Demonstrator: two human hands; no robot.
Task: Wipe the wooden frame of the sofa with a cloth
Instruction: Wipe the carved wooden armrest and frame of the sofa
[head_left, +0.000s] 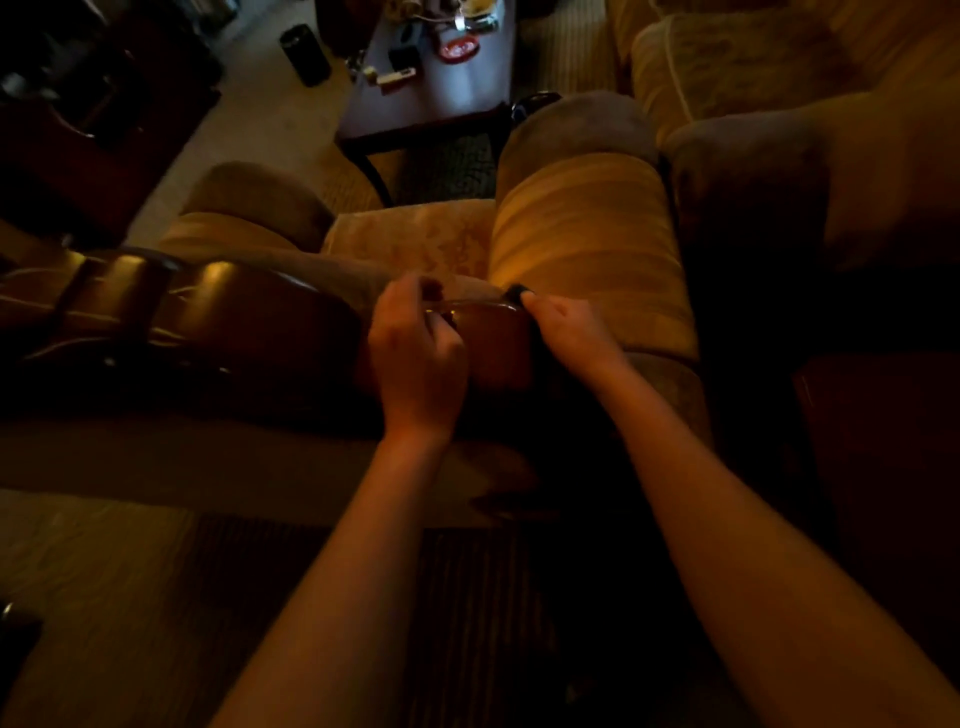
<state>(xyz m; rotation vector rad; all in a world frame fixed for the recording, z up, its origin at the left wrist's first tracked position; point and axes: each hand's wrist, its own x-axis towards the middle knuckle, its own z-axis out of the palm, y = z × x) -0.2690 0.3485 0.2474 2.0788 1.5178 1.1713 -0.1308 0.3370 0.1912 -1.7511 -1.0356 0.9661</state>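
The sofa's wooden frame (234, 312) is a glossy dark brown rail running from the left edge to the middle of the view. My left hand (415, 353) grips its top edge near the right end, fingers curled over the rail. My right hand (569, 330) holds a dark cloth (517, 291) against the frame's right corner. The cloth hangs down along the end of the wood beside my palm, and most of it is lost in shadow.
A striped yellow sofa arm (592, 249) lies just beyond my right hand, with the seat cushion (410, 239) to its left. A dark coffee table (431, 98) with several small items stands farther ahead. A black cylinder (305, 54) stands on the floor. Another sofa (753, 67) fills the upper right.
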